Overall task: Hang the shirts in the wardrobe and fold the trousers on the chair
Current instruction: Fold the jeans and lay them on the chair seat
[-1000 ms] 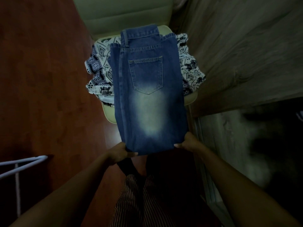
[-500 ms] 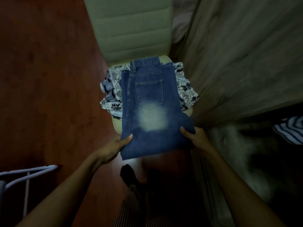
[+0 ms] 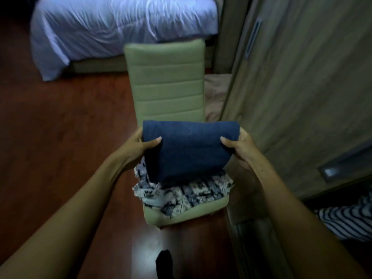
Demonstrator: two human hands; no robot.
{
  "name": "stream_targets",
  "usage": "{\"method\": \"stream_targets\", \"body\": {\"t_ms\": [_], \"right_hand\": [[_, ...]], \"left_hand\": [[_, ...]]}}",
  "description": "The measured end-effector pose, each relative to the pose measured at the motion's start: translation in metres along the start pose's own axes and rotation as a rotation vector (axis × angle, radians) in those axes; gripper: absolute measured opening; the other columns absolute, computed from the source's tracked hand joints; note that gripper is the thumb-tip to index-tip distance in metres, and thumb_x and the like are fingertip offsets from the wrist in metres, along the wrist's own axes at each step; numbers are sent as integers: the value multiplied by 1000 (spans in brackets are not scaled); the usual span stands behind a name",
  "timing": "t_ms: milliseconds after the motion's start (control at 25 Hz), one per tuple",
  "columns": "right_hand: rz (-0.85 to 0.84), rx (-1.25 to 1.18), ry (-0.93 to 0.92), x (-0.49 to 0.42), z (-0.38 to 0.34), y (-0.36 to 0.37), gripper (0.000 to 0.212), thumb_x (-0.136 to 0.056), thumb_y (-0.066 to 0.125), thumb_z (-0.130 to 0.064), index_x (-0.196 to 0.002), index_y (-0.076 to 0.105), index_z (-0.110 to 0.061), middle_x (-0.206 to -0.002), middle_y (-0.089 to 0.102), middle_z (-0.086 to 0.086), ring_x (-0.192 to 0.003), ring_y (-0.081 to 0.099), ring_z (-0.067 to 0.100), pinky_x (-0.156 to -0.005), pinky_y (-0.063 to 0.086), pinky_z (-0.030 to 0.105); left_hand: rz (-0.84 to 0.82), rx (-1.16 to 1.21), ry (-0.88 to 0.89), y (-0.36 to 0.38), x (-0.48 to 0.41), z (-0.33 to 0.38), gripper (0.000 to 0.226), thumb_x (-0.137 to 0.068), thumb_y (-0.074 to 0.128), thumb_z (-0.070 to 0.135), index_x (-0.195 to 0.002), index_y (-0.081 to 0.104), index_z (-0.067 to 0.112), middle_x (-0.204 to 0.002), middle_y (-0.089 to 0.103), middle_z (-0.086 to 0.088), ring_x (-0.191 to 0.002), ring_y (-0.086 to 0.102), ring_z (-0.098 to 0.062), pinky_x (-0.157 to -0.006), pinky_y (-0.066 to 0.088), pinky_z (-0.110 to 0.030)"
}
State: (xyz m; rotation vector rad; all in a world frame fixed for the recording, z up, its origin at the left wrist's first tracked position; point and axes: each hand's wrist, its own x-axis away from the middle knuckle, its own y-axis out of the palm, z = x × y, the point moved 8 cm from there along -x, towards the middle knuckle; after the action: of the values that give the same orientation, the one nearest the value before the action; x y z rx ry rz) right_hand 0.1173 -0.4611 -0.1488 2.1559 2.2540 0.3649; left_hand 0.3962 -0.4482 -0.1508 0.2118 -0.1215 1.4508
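Blue jeans [image 3: 187, 150], doubled over into a thick fold, lie over the seat of a pale green chair [image 3: 167, 83]. My left hand [image 3: 138, 146] grips the fold's left edge and my right hand [image 3: 239, 150] grips its right edge, thumbs on top. Under the jeans a black-and-white patterned garment [image 3: 181, 196] is spread on the seat and hangs a little over its front.
A wooden wardrobe door [image 3: 302, 87] stands close on the right of the chair. A striped shirt [image 3: 348, 220] shows at the lower right inside the wardrobe. A bed with white sheets [image 3: 112, 31] is behind the chair. Red-brown floor lies to the left.
Both hands have lifted the lower end of the jeans and brought it up and forward over the waistband, so the pocket side is now hidden. The view has tilted up to the bed.
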Motion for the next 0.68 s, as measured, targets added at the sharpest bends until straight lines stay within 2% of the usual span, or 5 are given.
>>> {"method": "stream_targets", "body": {"t_ms": [120,280,480,600,680], "right_hand": [[127,87,-120,-31,-67,16,69,-54,89,-35,-109,60,-5,-107,68,12,-95,66,23,-80,56,35],[246,148,-176,-66,-147,33,24,-81,70,-4,-103,63,-8,-101,69,7,-92,66,20,-77,55,32],[302,178,-331,-74,-212,47,15,-81,71,-8,-94,66,-12,-90,70,1,-84,68,14,-70,56,27],[353,177,-389,-74,-225,52,16,-84,69,-11,-99,65,-6,-92,70,3,-84,67,15,-69,56,27],[361,153,-369,-75,-222,53,21,-85,68,-12,-103,63,-3,-94,69,5,-85,66,16,-70,56,28]], "left_hand": [[99,-140,129,-21,-41,67,42,-86,61,-2,-126,50,2,-121,61,-16,-110,60,-29,-95,50,-41],[262,-206,291,-42,-75,159,24,-83,66,-2,-106,61,-7,-89,66,-11,-86,63,-26,-80,53,-36],[590,-348,478,-56,-71,230,25,-73,77,26,-83,67,5,-77,67,-9,-70,58,-15,-65,48,-31],[719,-272,516,-56,-61,247,37,-72,80,28,-92,56,8,-79,60,-3,-75,56,-15,-71,48,-31],[632,-117,519,-55,-66,245,50,-72,80,21,-100,39,15,-85,56,-5,-76,55,-17,-74,50,-33]]}}
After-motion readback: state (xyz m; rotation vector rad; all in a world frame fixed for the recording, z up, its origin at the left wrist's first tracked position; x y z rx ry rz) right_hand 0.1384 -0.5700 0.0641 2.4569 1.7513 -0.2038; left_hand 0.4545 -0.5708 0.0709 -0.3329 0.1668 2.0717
